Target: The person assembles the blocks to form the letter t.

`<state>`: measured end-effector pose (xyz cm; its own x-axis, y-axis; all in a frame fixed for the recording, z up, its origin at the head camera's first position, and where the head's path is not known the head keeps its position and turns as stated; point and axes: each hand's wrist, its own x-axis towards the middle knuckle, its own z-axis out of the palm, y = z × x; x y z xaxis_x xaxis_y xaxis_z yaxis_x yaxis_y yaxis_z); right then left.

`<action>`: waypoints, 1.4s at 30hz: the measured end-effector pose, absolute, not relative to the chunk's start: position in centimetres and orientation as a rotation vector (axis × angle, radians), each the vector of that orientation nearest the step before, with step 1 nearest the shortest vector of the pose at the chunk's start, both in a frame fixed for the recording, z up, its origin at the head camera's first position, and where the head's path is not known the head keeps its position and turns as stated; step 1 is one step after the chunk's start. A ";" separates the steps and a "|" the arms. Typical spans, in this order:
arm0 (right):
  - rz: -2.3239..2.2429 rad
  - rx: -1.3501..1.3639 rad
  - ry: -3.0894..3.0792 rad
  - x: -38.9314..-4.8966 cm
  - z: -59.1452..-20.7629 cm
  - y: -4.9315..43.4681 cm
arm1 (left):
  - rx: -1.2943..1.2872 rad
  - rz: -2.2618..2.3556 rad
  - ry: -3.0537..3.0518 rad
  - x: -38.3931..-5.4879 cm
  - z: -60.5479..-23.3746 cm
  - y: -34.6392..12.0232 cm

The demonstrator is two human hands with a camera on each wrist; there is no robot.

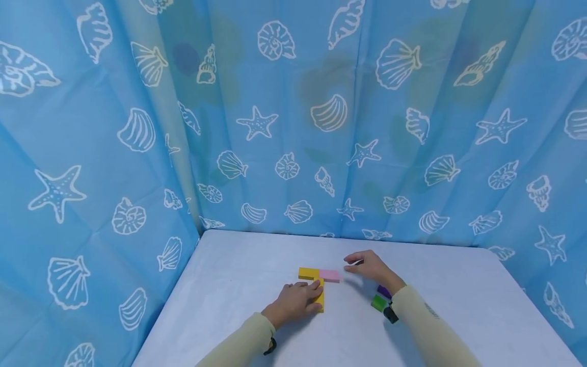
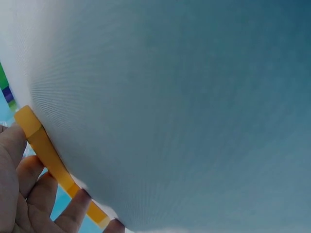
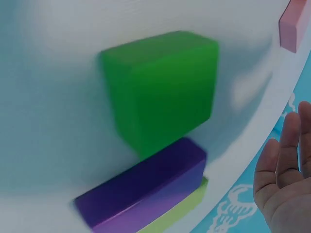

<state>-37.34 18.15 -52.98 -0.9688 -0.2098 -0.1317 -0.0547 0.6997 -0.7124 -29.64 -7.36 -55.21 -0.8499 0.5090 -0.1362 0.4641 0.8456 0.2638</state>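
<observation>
My left hand (image 1: 298, 300) rests along a yellow block (image 1: 320, 302) that lies lengthwise on the table. In the left wrist view its thumb touches the near end and its spread fingers touch the side. Across the far end lie another yellow block (image 1: 309, 272) and a pink block (image 1: 329, 276), end to end, forming a T. To the right of the pink block, my right hand (image 1: 369, 266) hovers with loosely bent fingers, holding nothing. Beneath its wrist stand a green block (image 3: 165, 92), a purple block (image 3: 146, 184) and a light green block (image 3: 177, 208), close together.
A white-covered table (image 1: 238, 255) carries the blocks. Behind it and at its sides hangs a blue curtain (image 1: 293, 137) printed with shells and starfish. A dark strap (image 1: 270, 346) shows at the left wrist.
</observation>
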 end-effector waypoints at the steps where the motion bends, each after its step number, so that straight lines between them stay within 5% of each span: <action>1: -1.119 -0.202 2.704 -37.2 -53.1 18.4 | 0.753 0.332 2.817 -29.6 -55.3 -7.3; 42: -1.074 -0.181 2.807 -35.3 -53.3 27.0 | 0.769 0.324 2.835 -30.0 -55.4 -7.5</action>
<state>-35.32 27.05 -53.34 -0.9842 -0.1582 -0.0793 -0.0648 0.7394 -0.6702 -30.04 -7.47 -55.41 -0.8482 0.5156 -0.1213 0.4748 0.8417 0.2571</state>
